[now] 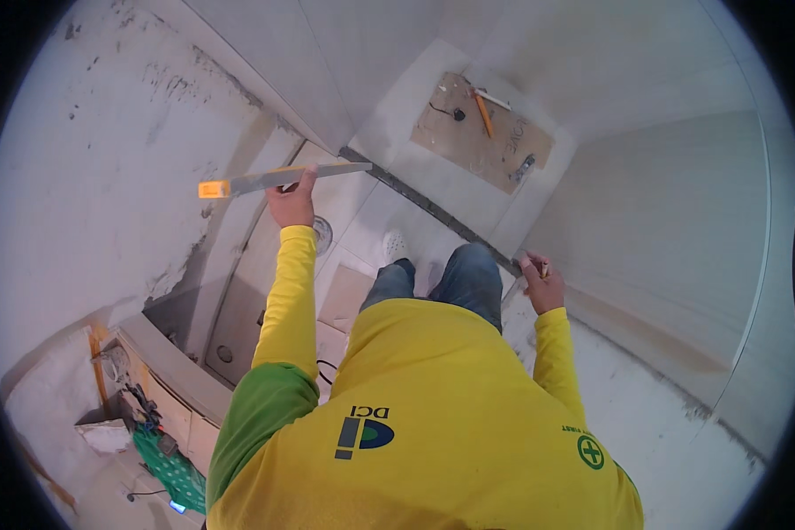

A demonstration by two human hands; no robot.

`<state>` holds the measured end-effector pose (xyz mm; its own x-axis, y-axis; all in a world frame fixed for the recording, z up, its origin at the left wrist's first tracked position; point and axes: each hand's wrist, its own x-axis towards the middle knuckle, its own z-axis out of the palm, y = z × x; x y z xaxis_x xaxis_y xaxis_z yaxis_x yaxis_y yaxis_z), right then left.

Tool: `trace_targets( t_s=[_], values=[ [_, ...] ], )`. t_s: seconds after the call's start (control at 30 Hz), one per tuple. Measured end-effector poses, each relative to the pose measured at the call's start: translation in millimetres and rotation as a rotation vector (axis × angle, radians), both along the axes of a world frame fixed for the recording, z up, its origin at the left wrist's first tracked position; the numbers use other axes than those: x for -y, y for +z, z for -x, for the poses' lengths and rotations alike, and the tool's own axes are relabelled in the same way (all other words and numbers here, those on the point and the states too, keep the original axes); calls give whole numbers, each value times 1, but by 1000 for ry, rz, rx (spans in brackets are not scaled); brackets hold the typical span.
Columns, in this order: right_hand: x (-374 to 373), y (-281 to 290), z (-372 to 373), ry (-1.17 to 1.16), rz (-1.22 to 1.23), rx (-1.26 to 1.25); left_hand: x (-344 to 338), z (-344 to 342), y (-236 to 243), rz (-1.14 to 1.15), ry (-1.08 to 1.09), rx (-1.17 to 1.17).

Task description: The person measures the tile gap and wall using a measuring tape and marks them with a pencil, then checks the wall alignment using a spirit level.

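Note:
My left hand (293, 201) is raised at the left, closed round a long grey spirit level (261, 181) with a yellow end cap. The level's far end reaches over the end of a dark, narrow strip (433, 210) that crosses the floor; whether they touch I cannot tell. At the right my right hand (543, 281) is near the strip's other end, fingers pinched together. Something small and thin seems to be between them, too small to name.
Beyond the strip, a brown board (468, 146) carries an orange-handled tool (483, 115) and a grey tool (523, 168). Round drain covers (323, 234) lie by my left arm. A cabinet-like unit (172, 375) with tools and a green dotted bag (163, 464) stands lower left. Walls enclose both sides.

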<state>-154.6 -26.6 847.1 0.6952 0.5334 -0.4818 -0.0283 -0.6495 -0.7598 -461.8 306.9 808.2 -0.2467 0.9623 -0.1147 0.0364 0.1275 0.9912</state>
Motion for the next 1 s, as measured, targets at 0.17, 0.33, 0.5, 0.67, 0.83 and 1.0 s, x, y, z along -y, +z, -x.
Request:
trace_targets(
  t_s=[0.17, 0.33, 0.5, 0.67, 0.83, 1.0],
  values=[
    [-54, -10, -85, 157, -23, 84, -33, -82, 2, -26, -77, -4],
    [-163, -15, -154, 261, 33, -101, -62, -129, -39, 20, 16, 72],
    [-319, -96, -231, 813, -63, 31, -96, -198, -80, 127, -161, 70],
    [-462, -76, -202, 1260, -300, 9, -121, -256, -130, -14, -322, -369],
    [-528, -94, -155, 1411, -321, -237, -161, -287, -180, -137, -356, -314],
    [-577, -188, -119, 1308, -686, -85, -207, -280, -246, -114, -365, -332]
  ],
)
